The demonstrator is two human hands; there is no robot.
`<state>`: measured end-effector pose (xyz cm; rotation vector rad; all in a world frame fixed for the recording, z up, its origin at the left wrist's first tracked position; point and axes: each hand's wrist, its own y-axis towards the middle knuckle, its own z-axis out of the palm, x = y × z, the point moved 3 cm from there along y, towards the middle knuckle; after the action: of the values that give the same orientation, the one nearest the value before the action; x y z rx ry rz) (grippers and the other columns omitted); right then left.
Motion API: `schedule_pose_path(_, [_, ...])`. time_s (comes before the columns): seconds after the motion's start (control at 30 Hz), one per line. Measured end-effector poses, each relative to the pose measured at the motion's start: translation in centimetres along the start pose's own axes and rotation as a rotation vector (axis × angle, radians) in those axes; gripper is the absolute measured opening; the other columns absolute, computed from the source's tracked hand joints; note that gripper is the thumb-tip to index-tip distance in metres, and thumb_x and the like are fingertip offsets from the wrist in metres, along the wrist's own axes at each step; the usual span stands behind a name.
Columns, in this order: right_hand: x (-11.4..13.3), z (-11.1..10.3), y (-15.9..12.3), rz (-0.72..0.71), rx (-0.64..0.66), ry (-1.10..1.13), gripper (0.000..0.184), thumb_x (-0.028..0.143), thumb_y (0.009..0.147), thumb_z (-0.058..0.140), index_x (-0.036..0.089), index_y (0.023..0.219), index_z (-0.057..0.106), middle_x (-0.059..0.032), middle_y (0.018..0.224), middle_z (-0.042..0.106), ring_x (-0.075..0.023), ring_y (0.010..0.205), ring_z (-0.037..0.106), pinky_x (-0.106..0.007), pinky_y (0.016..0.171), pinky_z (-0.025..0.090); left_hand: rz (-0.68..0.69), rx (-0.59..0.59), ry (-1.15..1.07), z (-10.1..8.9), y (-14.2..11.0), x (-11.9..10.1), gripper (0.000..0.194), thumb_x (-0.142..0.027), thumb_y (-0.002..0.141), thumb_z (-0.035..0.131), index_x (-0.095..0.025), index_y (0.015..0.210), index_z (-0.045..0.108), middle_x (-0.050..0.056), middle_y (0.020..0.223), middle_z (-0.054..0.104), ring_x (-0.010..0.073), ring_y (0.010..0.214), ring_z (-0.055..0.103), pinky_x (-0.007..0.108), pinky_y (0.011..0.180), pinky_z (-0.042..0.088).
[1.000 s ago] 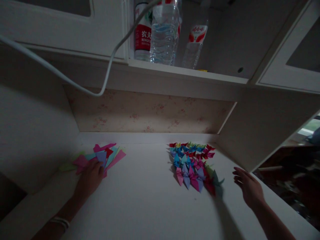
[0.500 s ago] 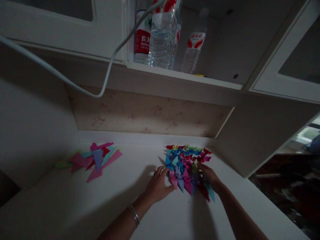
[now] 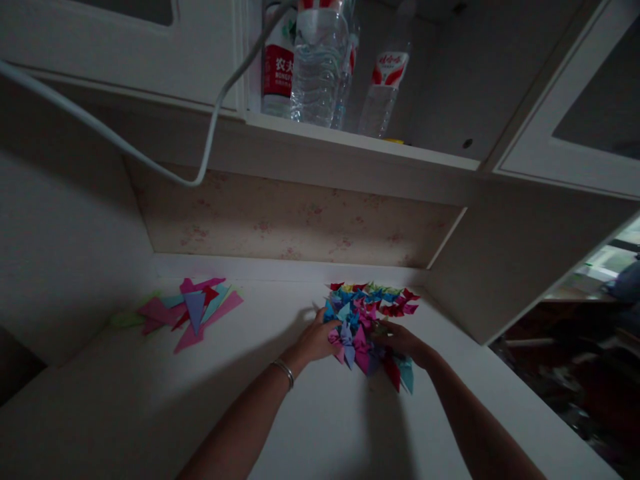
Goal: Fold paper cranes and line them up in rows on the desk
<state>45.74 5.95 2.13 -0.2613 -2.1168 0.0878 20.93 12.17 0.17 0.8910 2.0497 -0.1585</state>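
A cluster of folded paper cranes point(image 3: 360, 350) in pink, blue, purple, red and teal lies on the white tabletop. At the cluster's left side my left hand point(image 3: 319, 339) curls around the edge cranes, its thumb by a pink one. From the right, my right hand point(image 3: 403, 341) reaches in with its fingers bent among the cranes, and its fingertips are partly hidden. The front cranes are squeezed between both hands. Behind them, rows of red, yellow, green and blue cranes point(image 3: 395, 293) stand close to the back ledge.
Flat folded paper pieces point(image 3: 195, 307) lie in a loose pile at the left. Overhead, an open shelf point(image 3: 425, 153) holds plastic bottles point(image 3: 317, 73). A white cable point(image 3: 150, 163) hangs in front of it. Cabinet panels point(image 3: 530, 247) close in the right side.
Both hands have closed in on the front cranes. My right hand has moved left, and the front cranes have shifted left with it. The view has tilted slightly.
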Motion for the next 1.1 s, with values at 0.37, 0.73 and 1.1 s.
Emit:
schedule_pose_path(0.37, [0.1, 0.9, 0.4, -0.048, -0.002, -0.121, 0.033, 0.011, 0.053, 0.061, 0.022, 0.081, 0.075, 0.0004, 0.076, 0.073, -0.0244, 0.081, 0.065, -0.031, 0.076, 0.048, 0.001, -0.022, 0.007, 1.4, 0.9, 0.7, 0.01, -0.014, 0.063, 0.071, -0.015, 0.072, 0.066, 0.007, 0.094, 0.06, 0.0213, 0.093, 0.058, 0.03, 0.081, 0.048])
schedule_pose_path(0.73, [4.4, 0.1, -1.8, -0.122, -0.011, -0.121, 0.024, 0.023, 0.063, 0.062, 0.019, 0.083, 0.074, -0.0015, 0.083, 0.073, -0.0246, 0.082, 0.064, -0.03, 0.075, 0.048, 0.004, -0.112, 0.123, -8.8, -5.0, 3.0, 0.01, -0.016, 0.069, 0.063, -0.016, 0.08, 0.065, 0.002, 0.087, 0.062, 0.0148, 0.077, 0.059, 0.023, 0.068, 0.046])
schedule_pose_path(1.1, [10.9, 4.9, -0.1, -0.072, 0.004, 0.352, 0.02, 0.028, 0.063, 0.071, 0.015, 0.078, 0.066, 0.0005, 0.066, 0.066, -0.0106, 0.05, 0.053, -0.02, 0.046, 0.037, -0.189, -0.398, 0.46, -26.9, -9.7, 10.2, 0.006, -0.019, 0.077, 0.056, -0.015, 0.08, 0.059, 0.004, 0.087, 0.062, 0.0208, 0.089, 0.058, 0.034, 0.084, 0.045])
